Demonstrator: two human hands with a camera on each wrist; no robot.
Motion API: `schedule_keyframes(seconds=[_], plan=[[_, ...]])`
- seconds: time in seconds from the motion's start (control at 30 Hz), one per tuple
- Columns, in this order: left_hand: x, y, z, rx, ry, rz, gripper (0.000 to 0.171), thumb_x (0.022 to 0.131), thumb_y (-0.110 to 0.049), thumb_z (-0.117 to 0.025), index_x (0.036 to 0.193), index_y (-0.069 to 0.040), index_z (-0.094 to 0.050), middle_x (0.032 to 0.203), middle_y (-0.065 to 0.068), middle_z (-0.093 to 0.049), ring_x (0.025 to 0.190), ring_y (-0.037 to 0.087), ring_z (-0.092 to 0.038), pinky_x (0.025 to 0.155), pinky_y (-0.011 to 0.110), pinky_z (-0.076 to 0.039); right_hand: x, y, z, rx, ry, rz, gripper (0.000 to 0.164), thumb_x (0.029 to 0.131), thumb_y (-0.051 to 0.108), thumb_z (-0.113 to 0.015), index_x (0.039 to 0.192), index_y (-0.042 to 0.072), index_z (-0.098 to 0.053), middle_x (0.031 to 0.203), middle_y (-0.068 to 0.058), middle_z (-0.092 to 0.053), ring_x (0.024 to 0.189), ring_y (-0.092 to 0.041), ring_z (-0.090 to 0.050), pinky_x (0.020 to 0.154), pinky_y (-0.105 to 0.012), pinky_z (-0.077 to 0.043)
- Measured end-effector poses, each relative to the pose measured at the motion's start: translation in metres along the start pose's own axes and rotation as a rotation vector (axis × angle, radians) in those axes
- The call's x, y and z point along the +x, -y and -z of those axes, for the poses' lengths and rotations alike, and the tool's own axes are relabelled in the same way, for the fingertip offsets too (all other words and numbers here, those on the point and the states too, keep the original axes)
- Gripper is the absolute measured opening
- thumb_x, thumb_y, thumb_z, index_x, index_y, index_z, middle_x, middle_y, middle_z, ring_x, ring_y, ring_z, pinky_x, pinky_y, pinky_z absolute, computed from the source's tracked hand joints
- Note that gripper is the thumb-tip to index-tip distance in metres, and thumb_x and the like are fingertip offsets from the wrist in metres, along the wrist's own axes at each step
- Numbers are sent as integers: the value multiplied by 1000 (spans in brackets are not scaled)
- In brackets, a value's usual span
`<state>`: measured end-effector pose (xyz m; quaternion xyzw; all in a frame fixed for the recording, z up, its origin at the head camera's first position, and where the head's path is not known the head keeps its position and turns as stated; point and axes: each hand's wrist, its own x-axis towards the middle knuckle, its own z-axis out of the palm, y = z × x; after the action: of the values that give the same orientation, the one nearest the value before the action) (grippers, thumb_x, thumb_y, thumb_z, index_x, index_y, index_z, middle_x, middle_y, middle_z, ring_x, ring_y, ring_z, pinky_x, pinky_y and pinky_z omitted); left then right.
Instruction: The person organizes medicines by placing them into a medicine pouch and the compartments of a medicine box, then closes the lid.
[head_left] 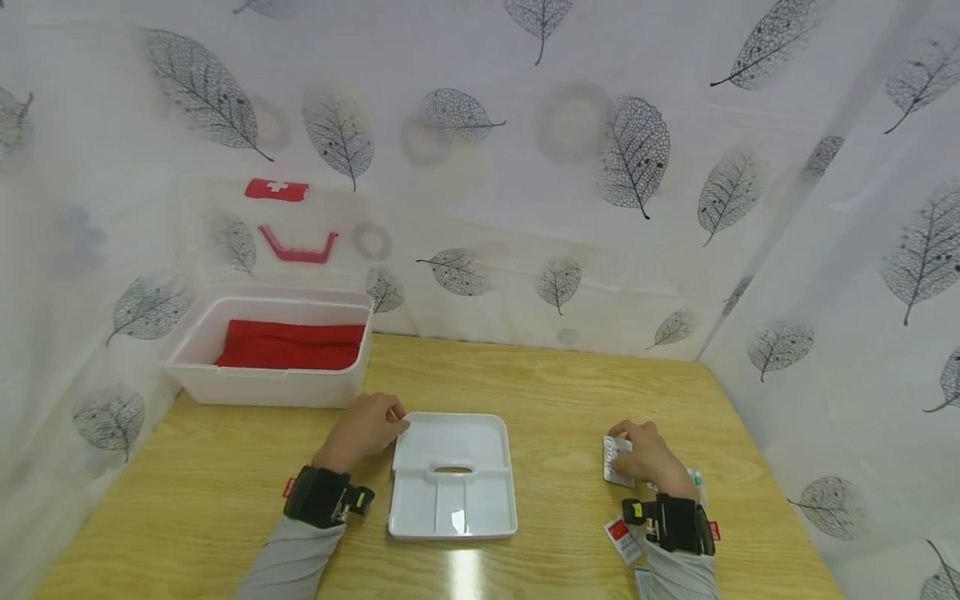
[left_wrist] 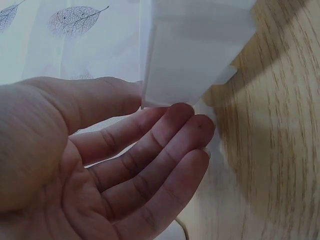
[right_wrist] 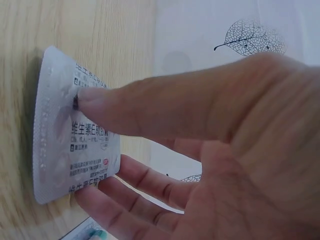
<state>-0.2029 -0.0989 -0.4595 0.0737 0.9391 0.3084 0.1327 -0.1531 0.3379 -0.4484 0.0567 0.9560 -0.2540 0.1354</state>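
A white divided tray with a slotted handle in its middle lies on the wooden table. My left hand holds its far left corner; in the left wrist view, the thumb and fingertips pinch the white plastic edge. To the right of the tray, my right hand grips a silver blister pack. The right wrist view shows the thumb pressed on the printed foil of the pack, with fingers behind it. The pack stands tilted close to the tabletop; I cannot tell whether it touches.
At the back left stands a translucent box with red cloth inside. Beside the right forearm lie a red-and-white packet, a blue-and-white packet and a teal-and-white packet. A leaf-patterned curtain hangs behind the table.
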Motion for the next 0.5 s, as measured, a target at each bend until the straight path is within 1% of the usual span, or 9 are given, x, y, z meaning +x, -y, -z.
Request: schedule_keyframes(seconds=[0.17, 0.27, 0.4, 0.5], plan=[[2, 5, -2, -3, 42, -3, 17, 97, -23, -68, 107, -9, -71, 88, 3, -63, 81, 19, -55, 71, 33, -50, 0, -2, 0, 34, 7, -16, 47, 84, 2, -73, 127, -2, -56, 122, -35, -41, 89, -34, -51, 66, -35, -48], [4, 10, -3, -26, 74, -11, 18, 100, -26, -65, 107, -10, -70, 88, 2, -61, 82, 18, -54, 72, 33, -48, -1, -2, -1, 35, -10, 11, 44, 85, 3, -75, 125, -2, -57, 121, -33, -41, 86, -32, -49, 64, -35, -47], [5, 16, -3, -65, 106, -27, 18, 101, -27, -62, 107, -11, -70, 87, 1, -59, 82, 17, -53, 72, 32, -46, -3, 2, -1, -15, -71, 93, 40, 85, 2, -75, 122, -2, -60, 115, -28, -47, 89, -31, -51, 68, -39, -47], [4, 17, -2, -81, 112, -32, 16, 101, -26, -62, 106, -12, -69, 86, 1, -58, 82, 17, -53, 72, 32, -45, -5, 9, -1, -40, -113, 167, 33, 87, 1, -73, 118, -1, -63, 108, -24, -53, 89, -30, -53, 72, -43, -47]])
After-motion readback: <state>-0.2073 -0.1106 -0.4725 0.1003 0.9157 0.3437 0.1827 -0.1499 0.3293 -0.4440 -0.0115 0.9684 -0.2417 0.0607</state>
